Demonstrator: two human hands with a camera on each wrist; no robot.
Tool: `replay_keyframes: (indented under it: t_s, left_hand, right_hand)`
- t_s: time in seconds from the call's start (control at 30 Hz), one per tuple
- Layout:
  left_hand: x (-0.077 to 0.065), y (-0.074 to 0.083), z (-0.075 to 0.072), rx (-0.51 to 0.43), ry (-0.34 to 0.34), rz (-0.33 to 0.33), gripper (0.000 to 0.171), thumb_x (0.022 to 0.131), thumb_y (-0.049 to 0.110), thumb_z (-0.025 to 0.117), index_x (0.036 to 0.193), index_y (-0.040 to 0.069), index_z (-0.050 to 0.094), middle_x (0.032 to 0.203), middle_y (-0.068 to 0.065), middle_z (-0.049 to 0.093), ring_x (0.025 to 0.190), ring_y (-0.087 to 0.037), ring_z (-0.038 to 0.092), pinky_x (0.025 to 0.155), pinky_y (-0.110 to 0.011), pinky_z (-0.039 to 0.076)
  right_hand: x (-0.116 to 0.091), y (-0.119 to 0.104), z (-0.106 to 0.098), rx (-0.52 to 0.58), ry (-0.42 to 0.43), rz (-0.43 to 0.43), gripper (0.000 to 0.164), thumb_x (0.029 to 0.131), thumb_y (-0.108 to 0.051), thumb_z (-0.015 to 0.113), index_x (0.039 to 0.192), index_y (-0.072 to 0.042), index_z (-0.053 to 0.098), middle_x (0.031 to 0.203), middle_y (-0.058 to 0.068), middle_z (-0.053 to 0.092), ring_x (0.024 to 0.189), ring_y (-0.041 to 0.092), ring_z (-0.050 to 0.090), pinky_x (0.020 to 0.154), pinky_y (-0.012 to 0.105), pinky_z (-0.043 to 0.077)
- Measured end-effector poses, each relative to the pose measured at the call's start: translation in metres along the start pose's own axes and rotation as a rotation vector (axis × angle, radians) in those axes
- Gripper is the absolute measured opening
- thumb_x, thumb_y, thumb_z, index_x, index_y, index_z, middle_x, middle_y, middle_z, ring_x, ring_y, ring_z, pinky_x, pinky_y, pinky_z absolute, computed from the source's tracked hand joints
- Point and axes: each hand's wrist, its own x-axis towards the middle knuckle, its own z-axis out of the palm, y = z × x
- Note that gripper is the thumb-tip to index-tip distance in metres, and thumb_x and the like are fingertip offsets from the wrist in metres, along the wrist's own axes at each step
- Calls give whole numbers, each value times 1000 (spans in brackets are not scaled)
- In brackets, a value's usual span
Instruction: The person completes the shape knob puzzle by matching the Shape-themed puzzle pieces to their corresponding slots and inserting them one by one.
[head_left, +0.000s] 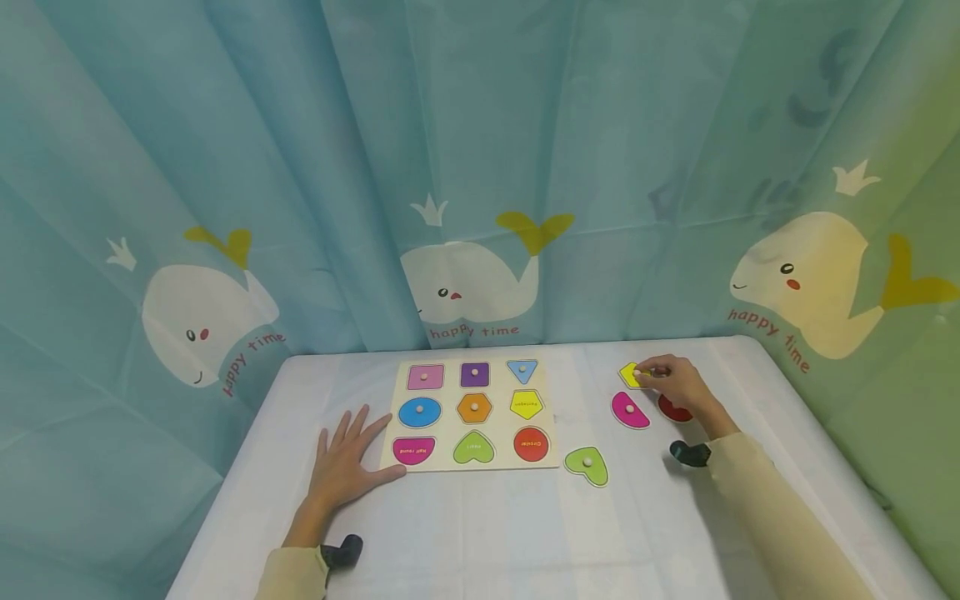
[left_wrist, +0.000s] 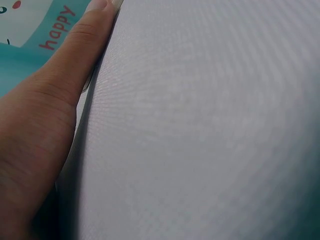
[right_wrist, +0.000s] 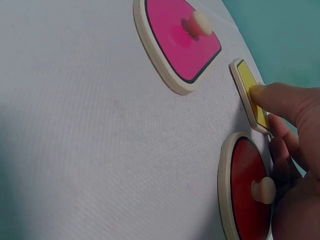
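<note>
L hand (head_left: 341, 467): fingers spread on table (head_left: 450, 533), thumb at near L corner of board (head_left: 449, 410), prob. to steady it. Board has 5 knobbed pieces (head_left: 466, 412) seated, 4 recesses (head_left: 527, 397) bare. Loose green heart (head_left: 587, 474) just R of it, near side. Magenta half-round (head_left: 628, 416) farther R. Yellow pentagon (head_left: 627, 377), far R: R hand (head_left: 678, 385) pinches its knob (head_left: 637, 374), prob. handiest hold; can't tell if lifted. Red circle (right_wrist: 245, 172) partly under that hand.
</note>
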Motion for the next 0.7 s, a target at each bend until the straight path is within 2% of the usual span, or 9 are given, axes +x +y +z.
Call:
replay_keyframes:
  t_s: [0.27,0.4,0.53,0.63,0.7]
  left_hand:
    - [0,-1,1,-2,4,-1,96,74,68,77,154,24,48,166,-18,30,153,-48,17,115,-78,6]
    - [-1,0,1,-6,4,2,96,74,68,77,154,23,48,166,-19,30,152,-48,17,115,-78,6]
    - [-1,0,1,-8,1,-1,97,74,68,77,154,23,48,166,-19,30,152,-48,17,115,-78,5]
    - [-1,0,1,-7,-1,-4,96,74,67,77,154,22,48,166,-19,30,153,-48,17,115,-78,5]
    - [-1,1,0,-3,-4,-5,96,75,68,76,155,22,48,166,-19,29,153,-48,16,115,-78,5]
  right_hand:
    - [3,0,0,-12,25,-20,36,96,-24,74,124,-2,71,128,28,56,115,44,50,101,59,50]
    - [1,-1,1,-18,47,-49,33,97,-22,73,122,-1,71,116,23,57,103,37,53,83,42,56]
    - [-2,-6,-1,13,59,-44,34,97,-21,73,124,0,69,114,22,54,97,34,54,63,27,53]
    - [-4,-12,-2,22,69,-43,35,97,-22,72,125,-1,69,122,25,54,103,37,52,62,28,55]
    - [-6,-17,-2,18,73,-49,35,98,-23,72,125,-2,69,129,26,54,110,40,52,71,35,59]
